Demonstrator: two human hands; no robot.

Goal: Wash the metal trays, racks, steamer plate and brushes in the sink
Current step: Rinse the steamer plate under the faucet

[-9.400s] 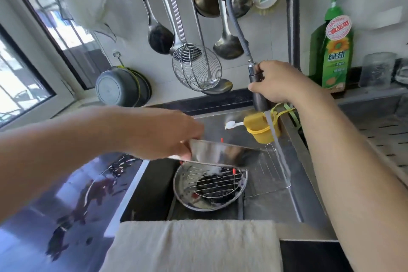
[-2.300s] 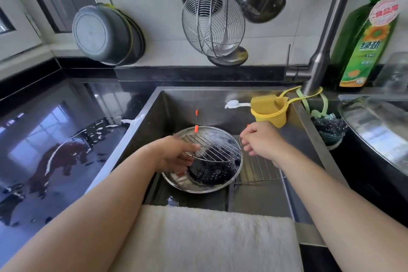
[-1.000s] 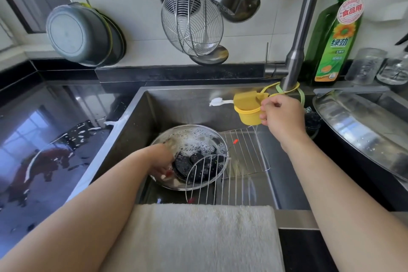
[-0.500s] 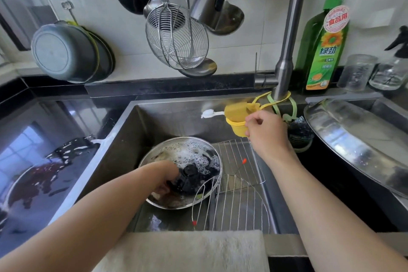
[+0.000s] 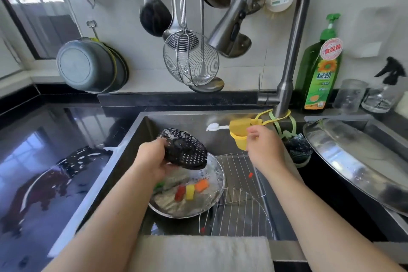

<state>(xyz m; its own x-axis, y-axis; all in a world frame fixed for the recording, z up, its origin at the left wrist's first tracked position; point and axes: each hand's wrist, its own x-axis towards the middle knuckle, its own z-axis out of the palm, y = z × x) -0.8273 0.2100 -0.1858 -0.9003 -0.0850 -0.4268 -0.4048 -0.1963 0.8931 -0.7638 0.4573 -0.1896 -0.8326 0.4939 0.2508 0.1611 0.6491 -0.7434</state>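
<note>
My left hand (image 5: 153, 159) grips the black perforated steamer plate (image 5: 185, 149), soapy and tilted, above the round metal tray (image 5: 212, 201) in the sink (image 5: 141, 130). Several brushes with red, yellow, orange and green handles (image 5: 189, 191) lie in the tray's foamy water. A square wire rack (image 5: 238, 172) lies to the tray's right, and a round wire rack (image 5: 238, 218) leans at the sink's front. My right hand (image 5: 262, 150) reaches to the yellow holder (image 5: 239, 137) hung from the faucet, fingers at a sponge's edge (image 5: 239, 125).
The faucet (image 5: 287, 68) rises at back right, its spray head (image 5: 229, 26) overhead among hanging ladles and a wire skimmer (image 5: 191, 59). A large metal tray (image 5: 353, 161) lies on the right. Green dish soap bottle (image 5: 320, 73) stands behind. A towel (image 5: 198, 254) drapes the front edge. The left counter is wet.
My left hand has lifted the black steamer plate out of the round tray, uncovering the brushes beneath. My right hand stays at the yellow holder.
</note>
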